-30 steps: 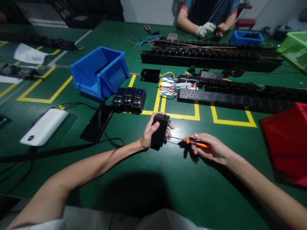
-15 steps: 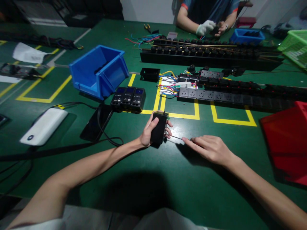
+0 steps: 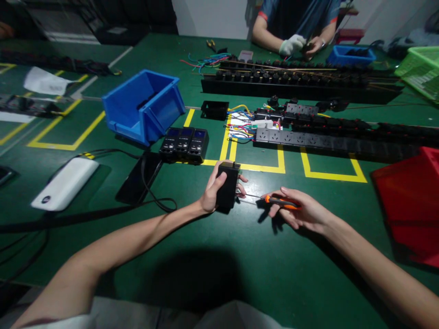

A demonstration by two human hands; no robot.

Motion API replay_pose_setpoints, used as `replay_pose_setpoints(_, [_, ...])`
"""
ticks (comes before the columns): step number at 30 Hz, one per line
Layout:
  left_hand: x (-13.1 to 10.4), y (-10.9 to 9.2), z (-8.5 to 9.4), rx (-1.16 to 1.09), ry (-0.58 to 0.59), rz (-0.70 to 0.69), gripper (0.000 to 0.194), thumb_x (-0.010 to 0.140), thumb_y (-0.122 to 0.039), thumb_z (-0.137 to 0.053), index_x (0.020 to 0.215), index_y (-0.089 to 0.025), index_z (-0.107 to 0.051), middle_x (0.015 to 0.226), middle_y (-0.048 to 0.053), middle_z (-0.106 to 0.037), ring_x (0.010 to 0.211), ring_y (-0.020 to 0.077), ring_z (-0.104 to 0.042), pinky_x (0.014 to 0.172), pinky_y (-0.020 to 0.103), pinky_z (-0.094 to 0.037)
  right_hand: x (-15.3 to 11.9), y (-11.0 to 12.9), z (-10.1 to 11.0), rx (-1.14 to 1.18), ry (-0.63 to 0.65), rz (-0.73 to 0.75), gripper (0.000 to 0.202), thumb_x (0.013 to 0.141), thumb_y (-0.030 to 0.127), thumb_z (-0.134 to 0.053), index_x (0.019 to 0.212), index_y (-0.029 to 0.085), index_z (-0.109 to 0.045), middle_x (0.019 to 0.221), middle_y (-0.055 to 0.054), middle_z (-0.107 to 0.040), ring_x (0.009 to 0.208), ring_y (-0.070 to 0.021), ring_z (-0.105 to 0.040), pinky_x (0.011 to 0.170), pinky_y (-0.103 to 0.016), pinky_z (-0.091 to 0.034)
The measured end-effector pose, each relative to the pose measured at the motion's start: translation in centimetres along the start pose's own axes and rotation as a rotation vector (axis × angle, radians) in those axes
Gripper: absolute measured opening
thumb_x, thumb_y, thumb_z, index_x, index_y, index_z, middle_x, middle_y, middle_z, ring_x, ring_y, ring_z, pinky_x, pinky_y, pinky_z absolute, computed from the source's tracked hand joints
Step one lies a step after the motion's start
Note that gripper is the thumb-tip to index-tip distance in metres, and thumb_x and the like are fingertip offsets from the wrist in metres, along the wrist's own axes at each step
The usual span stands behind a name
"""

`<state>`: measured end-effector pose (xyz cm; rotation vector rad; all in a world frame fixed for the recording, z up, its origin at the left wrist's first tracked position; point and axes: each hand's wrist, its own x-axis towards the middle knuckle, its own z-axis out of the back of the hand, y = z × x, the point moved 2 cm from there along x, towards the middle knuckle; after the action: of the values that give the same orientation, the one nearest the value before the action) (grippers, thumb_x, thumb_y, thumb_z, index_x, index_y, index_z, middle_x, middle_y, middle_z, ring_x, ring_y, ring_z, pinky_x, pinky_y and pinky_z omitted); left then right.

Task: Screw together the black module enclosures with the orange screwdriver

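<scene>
My left hand [image 3: 211,192] is wrapped round a small black box-shaped module [image 3: 227,187], thumb on its face and fingertips showing past its right edge. A green part shows at that edge. From the right, my right hand [image 3: 297,205] holds an orange-and-black screwdriver [image 3: 284,202], with its thin shaft pointing left at the module's right side. The tip is too small to tell whether it touches. Beyond my left hand stand three similar black modules [image 3: 185,144] with small displays, side by side on the table.
A blue bin [image 3: 142,107] stands behind the modules, a red bin [image 3: 411,205] at right. Wired black socket strips [image 3: 308,141] lie across the table. Left are a phone [image 3: 137,178], a white power bank [image 3: 65,184] and cables. Across the table, a person's gloved hand [image 3: 291,45] works.
My right hand has rolled over and its fingers have loosened, so the screwdriver's orange handle now shows. My left hand and the module have barely moved.
</scene>
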<state>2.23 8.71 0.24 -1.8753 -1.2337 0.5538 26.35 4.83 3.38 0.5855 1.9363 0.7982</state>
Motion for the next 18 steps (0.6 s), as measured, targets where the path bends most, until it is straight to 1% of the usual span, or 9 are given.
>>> replay_pose_setpoints(2, [-0.1,0.0,-0.1,-0.012,0.032,0.008,0.045,0.094,-0.054,-0.052,0.125,-0.026,-0.036,0.102,0.008,-0.068,0.074,0.0224,-0.074,0.067,0.041,-0.062,0.1,-0.1,0.0,-0.107,-0.007,0.033,0.041,0.091,0.050,-0.063,0.102,0.012,-0.072,0.053,0.000,-0.061,0.032,-0.0035,-0.032,0.033,-0.018,-0.016])
replay_pose_setpoints(3, [-0.1,0.0,-0.1,-0.022,0.043,0.021,0.045,0.094,-0.054,-0.052,0.125,-0.026,-0.036,0.103,0.008,-0.068,0.075,0.0227,-0.074,0.068,0.041,-0.062,0.2,-0.1,-0.1,-0.181,-0.010,0.061,0.041,0.091,0.049,-0.065,0.103,0.011,-0.073,0.047,0.004,-0.051,0.033,-0.0033,-0.027,0.035,-0.018,-0.015])
replay_pose_setpoints(4, [-0.1,0.0,-0.1,-0.032,0.051,0.036,0.045,0.094,-0.055,-0.052,0.125,-0.026,-0.036,0.103,0.009,-0.068,0.076,0.0231,-0.074,0.067,0.042,-0.062,0.1,0.0,-0.1,-0.277,-0.014,0.096,0.040,0.091,0.047,-0.065,0.106,0.011,-0.073,0.044,0.007,-0.046,0.035,-0.0039,-0.027,0.036,-0.018,-0.016])
replay_pose_setpoints(6, [-0.1,0.0,-0.2,-0.053,0.054,0.068,0.047,0.093,-0.055,-0.053,0.125,-0.025,-0.035,0.102,0.009,-0.067,0.076,0.0237,-0.074,0.066,0.042,-0.062,-0.1,0.3,-0.1,-0.540,-0.035,0.216,0.040,0.092,0.045,-0.064,0.112,0.012,-0.074,0.050,0.004,-0.052,0.041,-0.0071,-0.040,0.041,-0.019,-0.026])
replay_pose_setpoints(9, [0.0,-0.1,-0.3,-0.083,0.021,0.117,0.053,0.090,-0.059,-0.057,0.123,-0.022,-0.038,0.100,0.009,-0.067,0.074,0.0238,-0.073,0.064,0.040,-0.062,-1.0,1.0,-0.1,-1.055,-0.061,0.592,0.035,0.097,0.035,-0.058,0.123,0.015,-0.071,0.076,-0.005,-0.070,0.060,-0.0136,-0.060,0.054,-0.024,-0.042])
replay_pose_setpoints(12, [0.2,-0.2,-0.3,-0.089,-0.027,0.159,0.055,0.086,-0.062,-0.060,0.118,-0.018,-0.046,0.101,0.010,-0.066,0.072,0.0228,-0.072,0.063,0.038,-0.062,-2.0,0.9,-0.2,-1.594,-0.075,1.039,0.037,0.099,0.015,-0.050,0.134,0.016,-0.064,0.075,-0.004,-0.070,0.059,-0.0131,-0.057,0.056,-0.026,-0.040])
replay_pose_setpoints(14, [0.2,-0.3,-0.4,-0.088,-0.045,0.174,0.056,0.085,-0.063,-0.061,0.115,-0.016,-0.050,0.100,0.011,-0.066,0.072,0.0223,-0.072,0.063,0.038,-0.062,-2.3,0.6,-0.1,-1.841,-0.096,1.201,0.043,0.098,0.006,-0.046,0.136,0.016,-0.062,0.072,-0.003,-0.067,0.057,-0.0130,-0.053,0.056,-0.027,-0.037])
replay_pose_setpoints(16, [0.3,-0.4,-0.4,-0.084,-0.058,0.173,0.057,0.084,-0.063,-0.062,0.113,-0.015,-0.052,0.100,0.011,-0.066,0.071,0.0219,-0.071,0.063,0.038,-0.062,-2.2,0.3,0.0,-1.901,-0.113,1.241,0.043,0.098,0.004,-0.045,0.137,0.015,-0.061,0.074,-0.003,-0.067,0.060,-0.0136,-0.054,0.058,-0.028,-0.038])
replay_pose_setpoints(18, [0.3,-0.4,-0.4,-0.078,-0.078,0.160,0.057,0.084,-0.063,-0.061,0.113,-0.015,-0.053,0.101,0.011,-0.067,0.071,0.0214,-0.071,0.062,0.037,-0.062,-1.9,0.2,0.0,-1.772,-0.129,1.208,0.040,0.098,0.008,-0.048,0.134,0.016,-0.064,0.076,-0.004,-0.067,0.062,-0.0138,-0.055,0.058,-0.028,-0.038])
